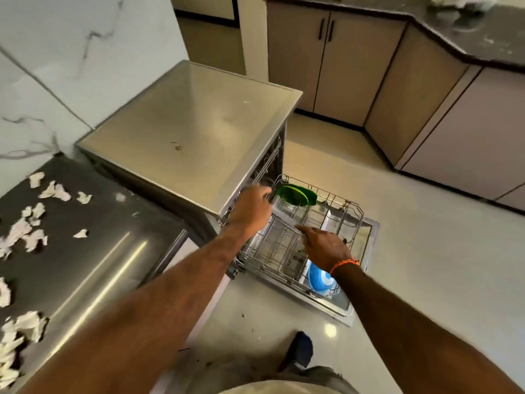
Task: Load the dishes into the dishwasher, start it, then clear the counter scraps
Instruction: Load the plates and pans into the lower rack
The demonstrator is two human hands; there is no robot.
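The steel dishwasher (193, 129) stands open, its door (370, 231) folded down over the floor. A wire rack (355, 211) is pulled out above the door. A green dish (295, 194) stands at the rack's far left corner. A blue and white bowl (319, 280) sits lower down at the near right corner. My left hand (251, 209) curls over the rack's left rim, right beside the green dish. My right hand (324, 247) grips a wire bar near the rack's middle. White scraps (31, 237) lie scattered on the dark counter (93, 251) at left.
Beige cabinets (355, 66) under a dark worktop (483, 38) run along the back and right. Pale floor (426, 280) surrounds the open door. My foot (298, 351) stands just in front of the door. A marble wall (56, 66) rises behind the counter.
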